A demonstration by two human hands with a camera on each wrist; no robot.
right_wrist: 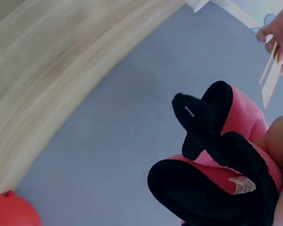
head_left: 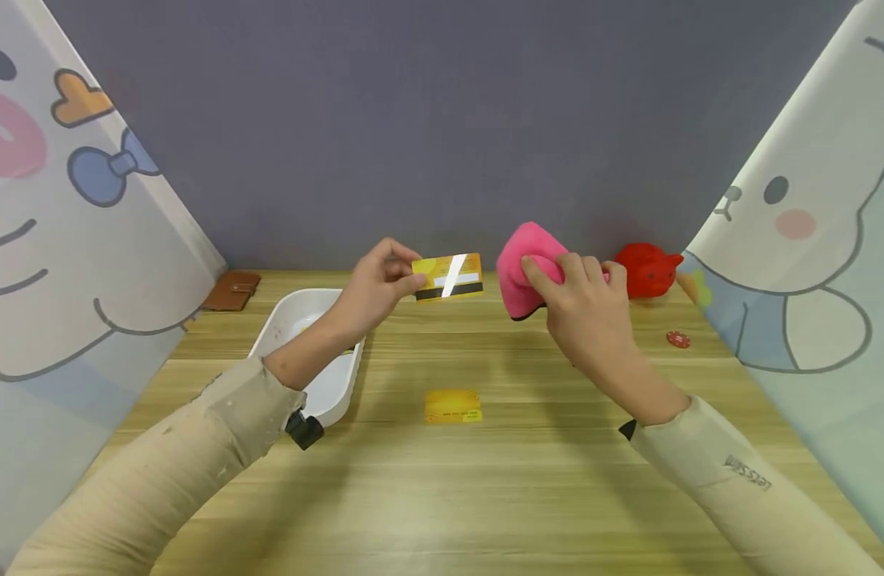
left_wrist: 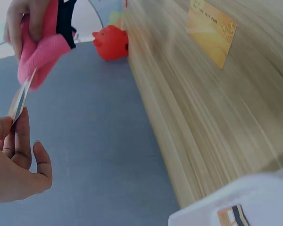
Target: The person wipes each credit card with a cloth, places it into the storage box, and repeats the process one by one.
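Note:
My left hand (head_left: 375,290) pinches a yellow bank card (head_left: 447,278) between thumb and fingers above the table. The card's striped side faces the head camera, with bright glare across it. Just to its right, my right hand (head_left: 589,312) grips a bunched pink fleecy cloth piece (head_left: 521,268). Black trim (right_wrist: 179,183) and a white label (right_wrist: 243,185) on this piece show in the right wrist view. Card and cloth look apart in the head view. A second yellow bank card (head_left: 453,406) lies on the table between the forearms.
A white tray (head_left: 344,392) under my left forearm holds another card (left_wrist: 233,216). A brown wallet (head_left: 231,290) lies at the back left. At the back right are a red piggy bank (head_left: 649,272) and a red chip (head_left: 678,339). Printed panels flank the wooden table (head_left: 413,496).

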